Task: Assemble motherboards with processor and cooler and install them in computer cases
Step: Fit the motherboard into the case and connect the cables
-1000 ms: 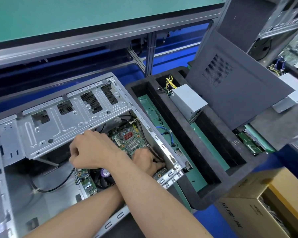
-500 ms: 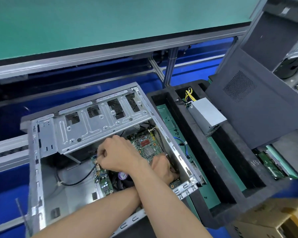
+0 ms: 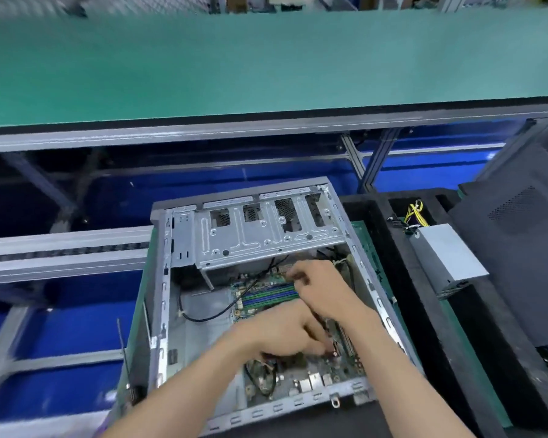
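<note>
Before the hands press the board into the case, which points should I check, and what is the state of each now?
1. Motherboard lies inside the open case: ok.
2. Rear ports sit at the near case wall: ok, but full seating cannot tell.
3. Black cable is clear of the board: not ok, it runs onto the board's far edge.
4. Left hand and right hand are both on the board: ok; what they grip cannot tell.
5. Drive cage leaves the board uncovered: cannot tell, its far end is hidden.
6. Power supply out of the case: ok, it rests in the foam tray.
</note>
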Motion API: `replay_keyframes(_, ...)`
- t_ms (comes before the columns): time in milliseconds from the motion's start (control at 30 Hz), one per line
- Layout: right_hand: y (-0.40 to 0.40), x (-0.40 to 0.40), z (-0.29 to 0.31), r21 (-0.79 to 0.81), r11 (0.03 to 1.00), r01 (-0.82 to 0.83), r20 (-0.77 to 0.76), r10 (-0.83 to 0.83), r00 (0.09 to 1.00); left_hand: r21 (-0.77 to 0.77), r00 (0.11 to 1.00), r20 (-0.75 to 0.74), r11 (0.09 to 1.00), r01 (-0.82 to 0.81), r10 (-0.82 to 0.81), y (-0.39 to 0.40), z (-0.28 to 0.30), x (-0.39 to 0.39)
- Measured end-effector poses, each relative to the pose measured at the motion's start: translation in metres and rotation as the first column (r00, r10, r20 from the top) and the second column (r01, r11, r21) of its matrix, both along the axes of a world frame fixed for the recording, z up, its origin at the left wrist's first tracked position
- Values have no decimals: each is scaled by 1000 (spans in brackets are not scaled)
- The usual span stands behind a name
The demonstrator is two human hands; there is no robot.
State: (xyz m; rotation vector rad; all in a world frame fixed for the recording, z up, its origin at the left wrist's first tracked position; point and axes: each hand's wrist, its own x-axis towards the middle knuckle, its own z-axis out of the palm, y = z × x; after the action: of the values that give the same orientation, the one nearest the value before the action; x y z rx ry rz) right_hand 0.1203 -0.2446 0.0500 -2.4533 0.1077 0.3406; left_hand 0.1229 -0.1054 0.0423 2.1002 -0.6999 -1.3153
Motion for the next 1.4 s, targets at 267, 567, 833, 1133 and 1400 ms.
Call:
replay_keyframes(267, 12, -13, -14, -45, 918, -394, -113, 387, 915, -86, 690, 285, 735, -673, 666, 54, -2, 34)
replay_keyframes(567, 23, -17, -30, -285, 749, -598, -237, 550, 801, 289, 720, 316, 660, -693, 618, 79, -49, 28)
replay_keyframes(833, 29, -14, -30, -306, 744, -594, -236, 545, 804, -46, 265, 217, 281, -959, 940, 75, -70, 32)
replay_keyframes(1133, 31, -15, -20, -373, 740, -560, -192, 528, 827, -60, 141, 105, 148, -987, 984, 72, -78, 32)
replay_keyframes(1400, 31, -18, -16, -335, 753, -566, -206, 527, 824, -71, 113, 73, 118, -991, 991, 69, -79, 31)
